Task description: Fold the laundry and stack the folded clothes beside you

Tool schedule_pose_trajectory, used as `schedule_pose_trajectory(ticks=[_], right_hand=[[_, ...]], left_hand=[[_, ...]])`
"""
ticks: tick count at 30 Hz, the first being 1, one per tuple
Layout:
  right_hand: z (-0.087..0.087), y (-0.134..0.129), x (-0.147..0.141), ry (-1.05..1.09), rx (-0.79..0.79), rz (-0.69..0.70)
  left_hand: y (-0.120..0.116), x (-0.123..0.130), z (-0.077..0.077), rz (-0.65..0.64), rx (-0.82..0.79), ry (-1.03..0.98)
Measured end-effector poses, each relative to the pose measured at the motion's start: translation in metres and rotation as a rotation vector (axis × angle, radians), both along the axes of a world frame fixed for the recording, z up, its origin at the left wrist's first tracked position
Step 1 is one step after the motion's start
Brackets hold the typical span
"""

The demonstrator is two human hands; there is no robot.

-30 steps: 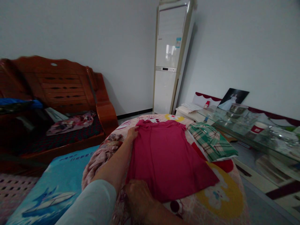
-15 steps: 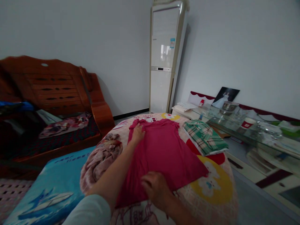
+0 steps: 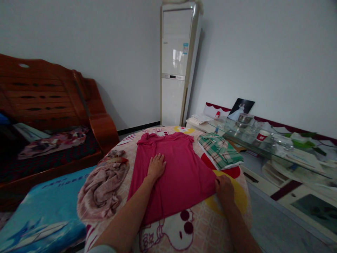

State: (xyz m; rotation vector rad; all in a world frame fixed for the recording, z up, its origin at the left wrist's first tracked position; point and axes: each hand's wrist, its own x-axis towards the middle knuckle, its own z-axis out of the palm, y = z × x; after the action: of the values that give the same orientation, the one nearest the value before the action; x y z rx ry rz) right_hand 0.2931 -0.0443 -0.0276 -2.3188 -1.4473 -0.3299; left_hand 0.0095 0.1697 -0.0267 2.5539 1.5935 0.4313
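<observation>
A pink shirt (image 3: 179, 168) lies spread out on a round table with a patterned cloth (image 3: 205, 225). My left hand (image 3: 157, 166) rests flat on the left part of the shirt, its fingers stretched out. At the shirt's lower right corner, my right hand (image 3: 224, 188) is closed, its fingers pinching the hem. To the left of the shirt is a crumpled dusty-pink cloth (image 3: 105, 189). A folded green plaid garment (image 3: 220, 150) lies to the right.
A wooden bench (image 3: 42, 102) stands at the left, with a blue padded item (image 3: 58, 207) before it. Behind the table is a tall white air conditioner (image 3: 175, 63). A glass-topped cabinet (image 3: 279, 160) with a paper cup (image 3: 262, 135) runs along the right.
My left hand has slid down from the shirt's upper left onto its middle left. My right hand has moved right to the hem corner and closed on it. The view has shifted slightly.
</observation>
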Motion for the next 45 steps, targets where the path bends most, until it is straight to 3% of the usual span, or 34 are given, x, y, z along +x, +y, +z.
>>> schedule_pose_trajectory(ticks=[9, 14, 17, 21, 26, 29, 32, 35, 38, 45], right_hand=[[0.008, 0.006, -0.002, -0.130, -0.185, -0.035], [0.005, 0.008, 0.005, -0.102, -0.075, -0.071], [0.003, 0.006, 0.010, -0.038, -0.012, -0.167], [0.007, 0.003, 0.012, 0.024, -0.079, -0.329], [0.012, 0.000, 0.014, -0.042, -0.215, -0.265], [0.014, -0.004, 0.016, -0.061, -0.271, -0.305], [0.017, -0.003, 0.010, -0.081, -0.205, -0.323], [0.020, 0.015, -0.002, -0.101, -0.030, -0.111], [0.024, 0.049, -0.014, -0.074, 0.062, 0.125], [0.024, 0.138, -0.008, 0.025, -0.082, 0.189]], left_hand=[[-0.002, 0.000, -0.003, 0.004, 0.055, -0.048], [-0.002, 0.000, -0.002, 0.005, 0.040, -0.042], [-0.002, -0.001, -0.002, 0.005, 0.046, -0.039], [-0.002, -0.001, -0.002, -0.002, 0.046, -0.041], [-0.003, -0.001, -0.001, -0.001, 0.058, -0.033], [-0.002, 0.000, -0.002, 0.001, 0.072, -0.015], [-0.002, 0.000, -0.004, 0.002, 0.089, -0.016], [-0.003, 0.000, -0.005, 0.006, 0.087, -0.022], [-0.004, 0.000, -0.005, 0.008, 0.086, -0.029], [-0.005, -0.001, -0.008, 0.017, 0.093, -0.050]])
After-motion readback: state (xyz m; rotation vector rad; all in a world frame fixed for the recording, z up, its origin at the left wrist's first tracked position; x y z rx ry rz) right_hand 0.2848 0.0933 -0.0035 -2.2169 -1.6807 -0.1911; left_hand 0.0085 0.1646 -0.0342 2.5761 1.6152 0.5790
